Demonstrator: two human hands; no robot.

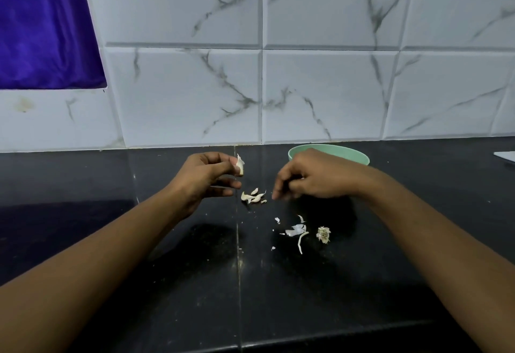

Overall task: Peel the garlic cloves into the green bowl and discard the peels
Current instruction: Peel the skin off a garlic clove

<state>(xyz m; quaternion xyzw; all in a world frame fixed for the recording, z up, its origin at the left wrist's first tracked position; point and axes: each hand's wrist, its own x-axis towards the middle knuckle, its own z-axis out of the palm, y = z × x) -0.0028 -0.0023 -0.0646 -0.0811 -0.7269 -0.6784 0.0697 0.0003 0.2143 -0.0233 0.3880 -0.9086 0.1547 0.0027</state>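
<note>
A purple cloth (pixel 41 26) hangs on the tiled wall above the back left of the dark bench (pixel 111 213). The left hand (pixel 209 177) is raised above the bench and pinches a partly skinned garlic clove (pixel 240 166) between thumb and fingertips, with the other fingers stretched out below. Just right of it, a small heap of cloves (pixel 253 198) lies on the bench between the two hands. The right hand (pixel 309 177) hangs with fingers curled downward; I cannot tell whether they hold anything. Behind it, near the back edge, stands the green bowl (pixel 359 156), partly hidden. Towards the front edge lie loose peels (pixel 296 230), with a dry root stub (pixel 323 234) beside them. A white object (pixel 505 156) shows at the right edge.
</note>
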